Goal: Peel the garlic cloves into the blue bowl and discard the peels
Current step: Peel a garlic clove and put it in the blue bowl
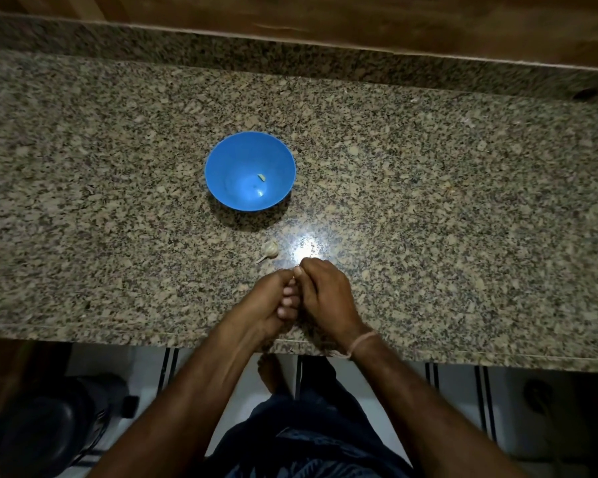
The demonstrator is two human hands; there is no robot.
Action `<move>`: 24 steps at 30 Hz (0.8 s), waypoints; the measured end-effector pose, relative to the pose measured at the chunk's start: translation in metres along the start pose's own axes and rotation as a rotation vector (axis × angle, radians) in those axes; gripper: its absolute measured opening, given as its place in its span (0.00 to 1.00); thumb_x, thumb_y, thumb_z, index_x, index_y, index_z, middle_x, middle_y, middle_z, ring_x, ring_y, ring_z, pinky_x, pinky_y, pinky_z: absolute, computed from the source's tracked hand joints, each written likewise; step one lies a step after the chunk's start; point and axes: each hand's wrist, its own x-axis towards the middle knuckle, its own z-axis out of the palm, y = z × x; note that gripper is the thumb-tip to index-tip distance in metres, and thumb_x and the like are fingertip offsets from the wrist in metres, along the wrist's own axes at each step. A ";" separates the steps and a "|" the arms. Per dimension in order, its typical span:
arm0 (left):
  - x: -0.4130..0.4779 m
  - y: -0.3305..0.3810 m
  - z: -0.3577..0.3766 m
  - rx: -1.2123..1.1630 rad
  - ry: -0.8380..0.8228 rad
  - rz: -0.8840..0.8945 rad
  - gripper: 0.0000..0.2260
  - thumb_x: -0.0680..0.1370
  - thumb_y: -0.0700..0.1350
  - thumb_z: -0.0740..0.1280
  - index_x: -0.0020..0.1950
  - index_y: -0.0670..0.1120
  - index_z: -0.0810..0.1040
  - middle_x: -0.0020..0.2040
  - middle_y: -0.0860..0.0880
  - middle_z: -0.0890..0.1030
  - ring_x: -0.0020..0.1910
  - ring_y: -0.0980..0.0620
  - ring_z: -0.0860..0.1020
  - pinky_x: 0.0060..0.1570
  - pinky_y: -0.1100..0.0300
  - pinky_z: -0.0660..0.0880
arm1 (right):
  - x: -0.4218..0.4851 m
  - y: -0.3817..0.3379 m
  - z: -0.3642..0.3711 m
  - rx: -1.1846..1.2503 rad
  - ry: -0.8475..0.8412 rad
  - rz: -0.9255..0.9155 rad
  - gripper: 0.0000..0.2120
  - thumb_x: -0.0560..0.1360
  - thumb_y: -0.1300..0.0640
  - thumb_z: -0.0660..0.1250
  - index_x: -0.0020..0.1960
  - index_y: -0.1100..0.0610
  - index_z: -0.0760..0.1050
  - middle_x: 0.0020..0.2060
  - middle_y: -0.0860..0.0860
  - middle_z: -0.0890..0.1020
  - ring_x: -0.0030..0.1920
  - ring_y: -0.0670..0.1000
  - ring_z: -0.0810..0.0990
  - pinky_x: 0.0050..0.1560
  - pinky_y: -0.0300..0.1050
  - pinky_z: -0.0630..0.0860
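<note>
A blue bowl (250,170) stands on the granite counter (428,201) with two small peeled garlic pieces (262,178) inside. A garlic bulb (270,249) lies on the counter just in front of the bowl, with a small loose piece (261,259) beside it. Near the counter's front edge my left hand (273,305) and my right hand (325,291) are pressed together, fingers curled. Between their fingertips they pinch a garlic clove (296,271), almost wholly hidden; only a pale sliver shows.
A wooden wall panel (359,22) runs behind the counter. A bright light reflection lies on the granite right of the bulb. Below the front edge are white tiled floor, my feet, and a dark round object (49,426) at the lower left.
</note>
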 end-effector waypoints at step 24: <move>-0.002 -0.017 -0.012 0.612 0.234 0.612 0.17 0.86 0.50 0.61 0.43 0.41 0.78 0.36 0.46 0.79 0.35 0.50 0.76 0.37 0.55 0.71 | -0.010 0.000 -0.001 0.791 0.024 0.376 0.05 0.79 0.58 0.73 0.48 0.60 0.83 0.43 0.60 0.86 0.47 0.67 0.85 0.50 0.65 0.83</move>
